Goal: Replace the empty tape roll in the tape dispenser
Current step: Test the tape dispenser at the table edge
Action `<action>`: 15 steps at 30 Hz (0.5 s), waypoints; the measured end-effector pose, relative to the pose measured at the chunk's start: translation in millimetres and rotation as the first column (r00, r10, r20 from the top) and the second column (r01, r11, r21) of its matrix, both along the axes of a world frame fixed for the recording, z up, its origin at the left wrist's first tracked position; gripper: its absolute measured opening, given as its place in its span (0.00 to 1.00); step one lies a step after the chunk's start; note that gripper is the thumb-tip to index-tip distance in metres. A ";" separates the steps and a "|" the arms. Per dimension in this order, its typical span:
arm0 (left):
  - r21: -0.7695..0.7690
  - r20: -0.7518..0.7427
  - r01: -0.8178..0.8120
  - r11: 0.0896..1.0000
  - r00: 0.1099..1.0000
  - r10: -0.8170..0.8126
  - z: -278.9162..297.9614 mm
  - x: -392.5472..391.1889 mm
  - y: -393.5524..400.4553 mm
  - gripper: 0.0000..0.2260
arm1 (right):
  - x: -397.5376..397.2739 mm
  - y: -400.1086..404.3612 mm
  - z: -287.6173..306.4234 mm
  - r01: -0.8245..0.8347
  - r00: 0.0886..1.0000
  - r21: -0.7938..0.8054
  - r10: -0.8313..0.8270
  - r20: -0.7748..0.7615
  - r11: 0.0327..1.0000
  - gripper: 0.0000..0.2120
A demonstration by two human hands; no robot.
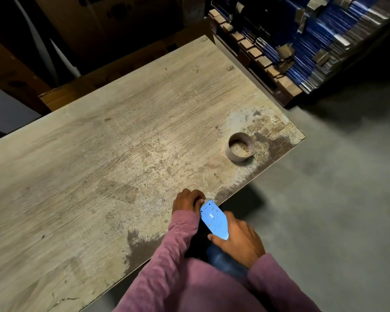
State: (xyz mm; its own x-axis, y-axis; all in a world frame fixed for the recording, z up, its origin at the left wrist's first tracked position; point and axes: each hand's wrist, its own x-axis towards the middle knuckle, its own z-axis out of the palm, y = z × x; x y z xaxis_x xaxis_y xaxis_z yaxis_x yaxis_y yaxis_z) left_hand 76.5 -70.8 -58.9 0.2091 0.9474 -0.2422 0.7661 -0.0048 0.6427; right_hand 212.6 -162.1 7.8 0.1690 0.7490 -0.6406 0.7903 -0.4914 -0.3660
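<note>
A light blue tape dispenser (pixel 213 219) is held at the near right edge of the worn wooden table (pixel 113 140), its toothed front end resting on the edge. My right hand (pixel 239 240) grips its rear part from the right side. My left hand (pixel 187 200) has its fingers curled at the dispenser's front end, on the tabletop; what they pinch is hidden. A bare brown cardboard tape core (pixel 241 147) stands on the table near the far right corner, apart from both hands. Whether a roll sits in the dispenser is hidden.
Grey concrete floor (pixel 338 199) lies right of the table. A wooden pallet (pixel 266 64) stacked with flat blue-edged cartons (pixel 324 41) stands beyond the table's far right corner. Brown cardboard boxes (pixel 95 25) line the far side.
</note>
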 end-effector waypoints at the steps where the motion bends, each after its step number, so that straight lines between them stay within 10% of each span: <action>1: 0.006 0.000 0.014 1.000 1.000 -0.014 -0.7 -1.0 -0.1 0.04 | -0.2 -0.2 -0.8 -0.002 1.000 -0.003 0.002 0.000 1.000 0.30; 15: -0.056 0.143 -0.094 0.994 0.985 0.101 -1.4 -8.2 -3.5 0.10 | -4.8 -6.3 -6.7 0.003 1.000 0.008 -0.003 -0.019 1.000 0.30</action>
